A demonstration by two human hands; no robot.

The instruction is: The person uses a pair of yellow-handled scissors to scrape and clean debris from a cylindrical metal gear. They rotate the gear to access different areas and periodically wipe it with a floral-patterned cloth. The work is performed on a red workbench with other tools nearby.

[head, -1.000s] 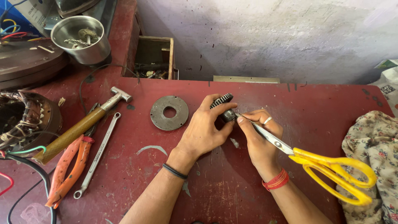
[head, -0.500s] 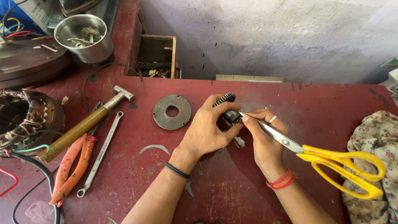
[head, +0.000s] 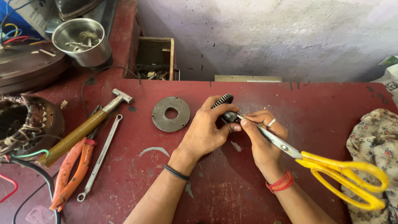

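My left hand [head: 205, 128] grips a small dark toothed gear part [head: 224, 107] and holds it against the red table [head: 215, 186]. My right hand [head: 263, 139] pinches the metal blades of yellow-handled scissors [head: 331, 170], with the blade tip set against the end of the gear part. The yellow handles stick out to the right, past my wrist. Most of the gear part is hidden by my fingers.
A round metal disc with a centre hole [head: 170, 113] lies left of my hands. Further left are a hammer [head: 85, 126], a spanner [head: 99, 157], orange pliers [head: 70, 172] and a wound motor stator [head: 20, 122]. A steel cup [head: 81, 41] stands at the back left. Floral cloth [head: 373, 141] lies at the right.
My hands stay together at the gear part with only slight shifts. The scissors' handles have dipped a little lower at the right.
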